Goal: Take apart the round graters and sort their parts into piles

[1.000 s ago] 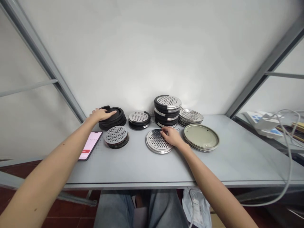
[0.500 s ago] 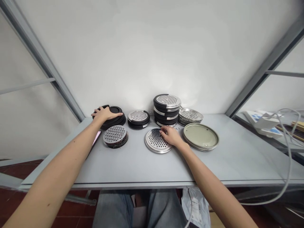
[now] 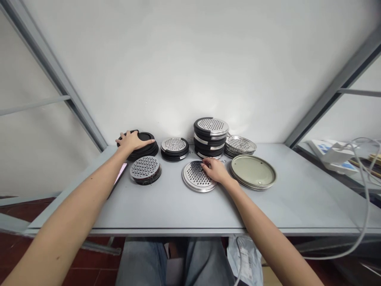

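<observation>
At the back left, my left hand is spread with fingers apart over a stack of black ring-shaped parts. Its thumb points right across the top of that stack. My right hand has its fingers curled down on the right side of a round perforated metal disc, which sits in a shiny rim flat on the table. The fingertips are partly hidden, but they press at the disc. A stack of loose perforated discs lies in front of the black parts.
Behind my right hand stands a tall stack of black-rimmed discs, with a lower one to its left. Shiny metal rims and olive round lids are piled at right. A phone lies left. White cables hang at the right.
The view has shifted very slightly. My left hand's fingers are a little more spread over the black stack; my right hand stays at the perforated disc.
</observation>
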